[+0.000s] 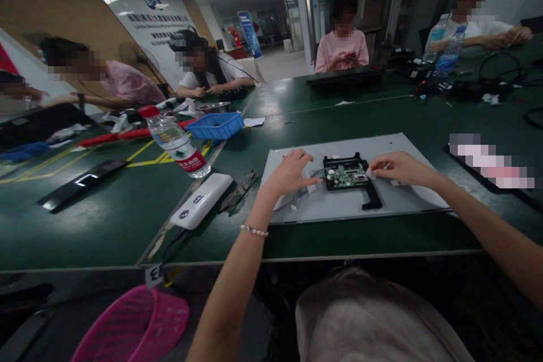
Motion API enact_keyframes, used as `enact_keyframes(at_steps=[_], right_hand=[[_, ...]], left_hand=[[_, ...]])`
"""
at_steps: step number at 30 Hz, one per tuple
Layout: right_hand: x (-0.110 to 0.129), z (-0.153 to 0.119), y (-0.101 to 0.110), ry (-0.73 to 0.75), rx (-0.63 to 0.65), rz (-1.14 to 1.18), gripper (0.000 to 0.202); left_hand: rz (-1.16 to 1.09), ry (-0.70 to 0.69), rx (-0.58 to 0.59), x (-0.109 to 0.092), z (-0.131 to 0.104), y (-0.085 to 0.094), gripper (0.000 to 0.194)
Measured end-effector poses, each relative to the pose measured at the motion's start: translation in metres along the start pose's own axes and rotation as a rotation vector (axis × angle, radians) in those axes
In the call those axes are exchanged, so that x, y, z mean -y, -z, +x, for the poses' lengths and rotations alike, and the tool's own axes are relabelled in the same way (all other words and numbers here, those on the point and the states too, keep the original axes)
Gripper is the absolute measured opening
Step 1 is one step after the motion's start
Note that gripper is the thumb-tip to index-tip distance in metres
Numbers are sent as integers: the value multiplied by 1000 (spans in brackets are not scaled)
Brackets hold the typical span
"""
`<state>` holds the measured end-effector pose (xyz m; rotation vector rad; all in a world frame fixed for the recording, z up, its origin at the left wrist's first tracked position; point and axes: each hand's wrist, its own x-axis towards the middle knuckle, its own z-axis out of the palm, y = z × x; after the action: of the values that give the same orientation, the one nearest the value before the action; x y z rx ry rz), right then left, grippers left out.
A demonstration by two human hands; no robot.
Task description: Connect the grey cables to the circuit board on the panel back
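A grey panel (322,206) lies flat on the green table, and on it sits a black frame (371,198) around a green circuit board (345,177). My left hand (294,172) rests over the panel's left part, thumb and fingers apart, its thumb near the board's left edge and some thin wires (299,195). At the board's right edge my right hand (392,168) has its thumb and fingers pinched together by a small whitish piece, too small to make out.
Left of the panel are eyeglasses (238,192), a white power bank (202,201), a water bottle (178,144) and a blue basket (217,125). A dark phone-like object (487,167) lies right. A pink basket (131,325) stands below the table edge. Several people sit around.
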<state>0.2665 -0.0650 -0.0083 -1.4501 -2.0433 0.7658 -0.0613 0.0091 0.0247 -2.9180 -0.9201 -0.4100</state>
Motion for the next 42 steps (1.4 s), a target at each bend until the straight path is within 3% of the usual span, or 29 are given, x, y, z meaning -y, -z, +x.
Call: enact_keyframes(at_steps=[16, 23, 37, 42], right_hand=[[6, 1, 0, -20, -21, -12, 21], [8, -2, -1, -27, 40, -2, 18], [17, -7, -4, -24, -95, -33, 24], [21, -8, -7, -2, -7, 37, 20]], left_hand=[[7, 14, 34, 1, 1, -1, 47], [16, 5, 33, 2, 0, -4, 47], [-12, 18, 34, 3, -1, -3, 48], [-10, 29, 50, 2, -1, -2, 47]])
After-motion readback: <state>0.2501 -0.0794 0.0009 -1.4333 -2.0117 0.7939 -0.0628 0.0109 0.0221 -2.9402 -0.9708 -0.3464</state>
